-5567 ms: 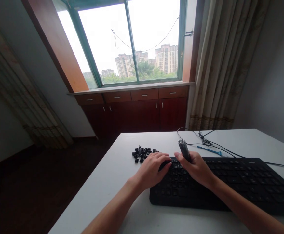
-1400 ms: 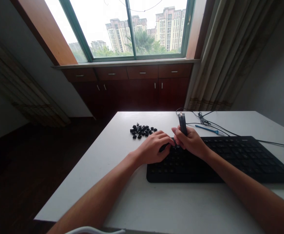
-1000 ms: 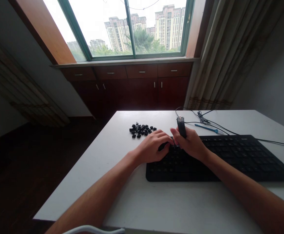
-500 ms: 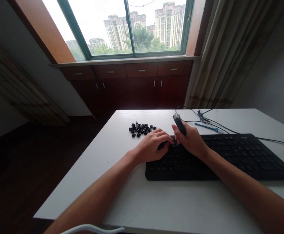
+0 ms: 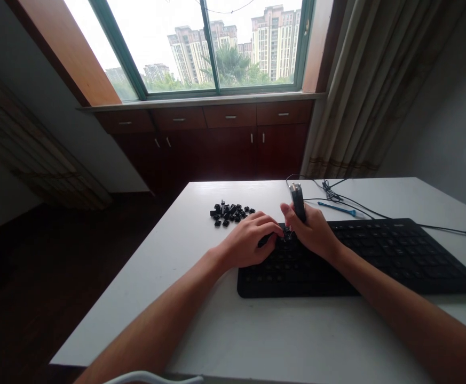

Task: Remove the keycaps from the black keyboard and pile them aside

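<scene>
A black keyboard (image 5: pixel 377 256) lies on the white table (image 5: pixel 281 336). My right hand (image 5: pixel 315 232) is shut on a dark keycap puller tool (image 5: pixel 297 201), held upright with its lower end on the keyboard's far left corner. My left hand (image 5: pixel 249 242) rests flat on the keyboard's left end, fingers touching the keys beside the tool's tip. A small pile of several loose black keycaps (image 5: pixel 230 212) lies on the table just beyond my left hand.
A blue thin tool (image 5: pixel 337 208) and black cables (image 5: pixel 348 205) lie behind the keyboard. The table's left edge drops to a dark floor. Wooden cabinets (image 5: pixel 216 138) stand under the window, and a curtain (image 5: pixel 369 90) hangs at the right.
The tool in my right hand has tilted back from leaning left to nearly upright. Both hands stay at the keyboard's left corner. The view has shifted slightly.
</scene>
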Demonstrator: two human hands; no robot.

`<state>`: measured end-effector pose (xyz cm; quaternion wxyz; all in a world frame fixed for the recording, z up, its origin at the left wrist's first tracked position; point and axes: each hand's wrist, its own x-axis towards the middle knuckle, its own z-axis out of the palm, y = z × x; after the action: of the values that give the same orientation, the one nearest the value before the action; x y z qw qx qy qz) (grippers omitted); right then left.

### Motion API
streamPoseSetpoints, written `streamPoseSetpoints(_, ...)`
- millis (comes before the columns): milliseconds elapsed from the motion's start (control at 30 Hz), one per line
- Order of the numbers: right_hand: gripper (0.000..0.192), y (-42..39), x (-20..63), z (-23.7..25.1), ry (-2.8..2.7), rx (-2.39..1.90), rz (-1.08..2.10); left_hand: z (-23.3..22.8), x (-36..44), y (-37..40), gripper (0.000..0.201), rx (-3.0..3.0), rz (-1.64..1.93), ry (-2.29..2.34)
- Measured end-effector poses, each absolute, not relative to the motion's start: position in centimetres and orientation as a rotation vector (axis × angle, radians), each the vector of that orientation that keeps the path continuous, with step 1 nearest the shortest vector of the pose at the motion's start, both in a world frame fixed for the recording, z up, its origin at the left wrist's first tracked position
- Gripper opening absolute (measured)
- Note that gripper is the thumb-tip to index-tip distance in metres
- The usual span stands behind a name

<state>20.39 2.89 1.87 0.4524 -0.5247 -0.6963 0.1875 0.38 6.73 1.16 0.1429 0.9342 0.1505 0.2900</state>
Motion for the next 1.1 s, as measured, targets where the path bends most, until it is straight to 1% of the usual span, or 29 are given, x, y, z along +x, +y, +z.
streamPoseSetpoints(400,0.041,2.87,20.48,1.95,-1.719,-1.301,0.51,1.28,0.44,6.54,0.027,2.733,0.821,0.52)
streamPoseSetpoints(733,0.026,2.86,20.89,1.78,-1.837,-1.376,0.357,1.33,0.42,6.58,0.026,2.736,0.796,0.521)
streamPoseSetpoints(967,0.021,3.11,21.01,1.61,-1.85,-1.415,0.329,1.23,0.42,6.63,0.024,2.728,0.797,0.521)
streamPoseSetpoints(1100,0.017,3.17,21.3,1.57,-1.903,-1.436,0.263,1.25,0.41,6.6,0.024,2.727,0.8,0.52)
